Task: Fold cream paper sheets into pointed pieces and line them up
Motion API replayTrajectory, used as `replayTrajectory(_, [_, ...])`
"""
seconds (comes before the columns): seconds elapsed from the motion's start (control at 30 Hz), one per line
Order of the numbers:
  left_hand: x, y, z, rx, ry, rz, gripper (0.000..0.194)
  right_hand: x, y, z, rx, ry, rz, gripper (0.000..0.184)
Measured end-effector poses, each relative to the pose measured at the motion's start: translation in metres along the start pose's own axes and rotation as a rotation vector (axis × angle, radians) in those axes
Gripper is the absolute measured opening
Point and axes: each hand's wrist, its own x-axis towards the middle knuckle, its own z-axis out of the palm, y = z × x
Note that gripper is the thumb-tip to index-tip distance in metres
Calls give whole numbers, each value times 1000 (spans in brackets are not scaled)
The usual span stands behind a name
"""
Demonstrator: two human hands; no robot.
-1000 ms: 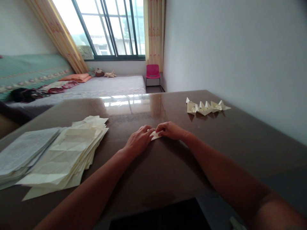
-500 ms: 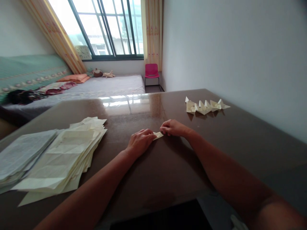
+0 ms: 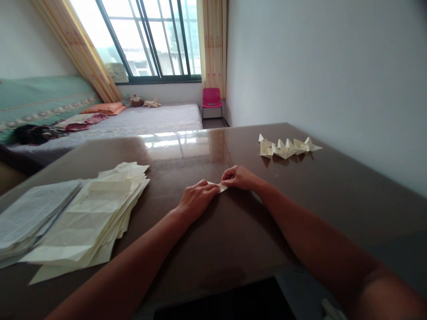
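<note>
A small folded piece of cream paper [image 3: 223, 188] lies on the brown table [image 3: 220, 235], mostly covered by my fingers. My left hand [image 3: 199, 195] presses on its left part, fingers together over it. From the right, my right hand [image 3: 240, 178] pinches its other end between thumb and fingertips. How the paper is folded under the hands cannot be made out. Farther back on the right stands a row of several folded paper boats [image 3: 288, 149], close against each other.
Left of my left arm lies a pile of creased cream sheets [image 3: 96, 213], with a stack of greyish printed paper [image 3: 36, 213] beside it. The white wall [image 3: 327, 80] runs along the right. Beyond the table are a bed [image 3: 160, 116] and a pink chair [image 3: 211, 98].
My left hand has shifted slightly right along the paper, closer to my right hand. Less of the paper shows between them, and a bit now shows above the left fingers.
</note>
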Motion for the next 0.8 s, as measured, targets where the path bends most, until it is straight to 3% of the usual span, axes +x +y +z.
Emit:
replayTrajectory(0.27, [1, 0, -1, -25, 0, 4, 26, -3, -6, -4, -47, -70, -112, 23])
replayTrajectory(0.53, [1, -2, -1, -10, 16, 7, 25, -12, -3, -16, -203, -218, -395, 42])
replayTrajectory(0.8, [3, -1, 0, 15, 9, -43, 30, -24, -10, -16, -399, -248, -398, 51])
